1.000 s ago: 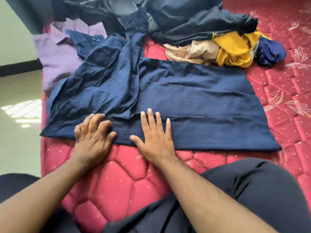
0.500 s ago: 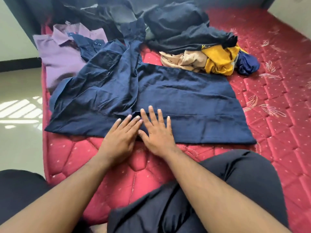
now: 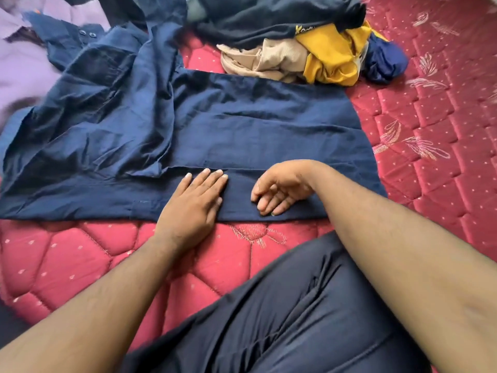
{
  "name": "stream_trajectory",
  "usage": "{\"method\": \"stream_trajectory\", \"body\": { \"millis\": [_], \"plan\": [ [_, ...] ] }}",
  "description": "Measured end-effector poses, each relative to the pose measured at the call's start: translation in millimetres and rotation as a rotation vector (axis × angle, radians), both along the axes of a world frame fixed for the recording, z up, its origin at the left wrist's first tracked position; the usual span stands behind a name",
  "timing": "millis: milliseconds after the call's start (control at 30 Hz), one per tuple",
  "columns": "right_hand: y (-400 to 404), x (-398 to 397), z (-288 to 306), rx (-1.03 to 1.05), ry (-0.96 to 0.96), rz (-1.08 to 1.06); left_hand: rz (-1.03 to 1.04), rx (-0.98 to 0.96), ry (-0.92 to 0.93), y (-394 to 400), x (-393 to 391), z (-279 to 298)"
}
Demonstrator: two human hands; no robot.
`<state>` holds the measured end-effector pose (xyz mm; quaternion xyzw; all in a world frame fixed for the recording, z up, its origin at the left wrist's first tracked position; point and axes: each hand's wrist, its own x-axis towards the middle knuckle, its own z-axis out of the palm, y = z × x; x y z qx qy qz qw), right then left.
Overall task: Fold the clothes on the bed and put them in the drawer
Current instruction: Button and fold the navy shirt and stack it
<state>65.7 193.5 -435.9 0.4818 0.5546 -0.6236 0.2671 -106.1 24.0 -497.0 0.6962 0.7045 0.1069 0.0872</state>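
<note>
Both hands' fingers [image 3: 207, 179] on navy shirt [image 3: 255, 125]

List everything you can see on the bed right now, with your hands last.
navy shirt: 1, dark blue, spread flat, centre of bed
lilac shirt: 1, pale purple, far left
dark garments: a heap, black and navy, far edge
beige garment: 1, tan, crumpled behind the navy shirt
yellow garment: 1, crumpled beside the beige one
blue garment: 1, bunched, right end
mattress: 1, red, quilted
left hand: flat on shirt hem
right hand: fingers curled loosely on hem
</note>
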Motion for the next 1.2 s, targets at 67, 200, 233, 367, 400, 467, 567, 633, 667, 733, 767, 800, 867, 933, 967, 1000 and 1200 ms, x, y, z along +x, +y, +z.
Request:
{"method": "stream_trajectory", "body": {
  "millis": [67, 200, 233, 367, 400, 467, 567, 633, 667, 733, 767, 800, 867, 933, 967, 1000, 1200],
  "plan": [
    [22.5, 42.1, -3.0, -0.062, -0.121, 0.04, -0.013, -0.016, 0.035, 0.8, -0.2, -1.7],
    [47.6, 137.2, 5.7, -0.052, -0.276, -0.083, -0.019, -0.066, 0.106, -2.3, 1.6, -2.6],
    [48.9, 154.1, 10.9, -0.03, -0.301, -0.11, -0.022, -0.072, 0.129, -1.2, 2.6, -2.0],
    [43.3, 179.3, 20.8, 0.344, -0.223, -0.192, 0.005, -0.087, 0.194, 4.5, 12.8, 2.6],
    [39.8, 184.7, 19.1, 0.493, -0.153, -0.279, -0.015, -0.07, 0.201, 8.3, 21.4, 4.8],
    [34.0, 193.9, 13.4, 0.705, -0.051, -0.462, -0.12, -0.03, 0.224, 20.8, 40.7, 8.6],
    [24.7, 199.8, 4.0, 0.781, -0.033, -0.512, -0.31, -0.034, 0.236, 44.1, 69.3, 8.7],
    [22.6, 202.3, 0.5, 0.79, -0.055, -0.462, -0.369, -0.07, 0.241, 52.0, 80.7, 5.1],
    [23.2, 201.9, -0.7, 0.793, -0.067, -0.431, -0.374, -0.089, 0.245, 52.6, 81.7, 3.0],
    [23.5, 204.4, 1.8, 0.735, -0.084, -0.382, -0.376, -0.09, 0.254, 51.0, 81.2, 1.9],
    [25.0, 206.6, 3.3, 0.699, -0.093, -0.352, -0.376, -0.081, 0.257, 49.8, 79.3, 2.0],
    [24.8, 211.4, 4.3, 0.679, -0.105, -0.326, -0.387, -0.069, 0.266, 49.8, 79.3, 2.5],
    [22.6, 218.7, 4.1, 0.67, -0.119, -0.293, -0.402, -0.084, 0.271, 48.9, 79.6, 3.2],
    [19.9, 222.9, 2.3, 0.674, -0.119, -0.29, -0.425, -0.101, 0.257, 49.8, 80.5, 3.9],
    [19.2, 223.1, 2.9, 0.69, -0.119, -0.277, -0.426, -0.103, 0.22, 51.1, 81.1, 5.0],
    [20.4, 221.6, 3.9, 0.729, -0.119, -0.26, -0.404, -0.105, 0.153, 53.9, 80.7, 7.0],
    [8.4, 163.7, 10.2, 1.35, 0.24, -0.272, -0.331, -0.098, 0.077, 65.6, 89.2, 11.5]
  ]
}}
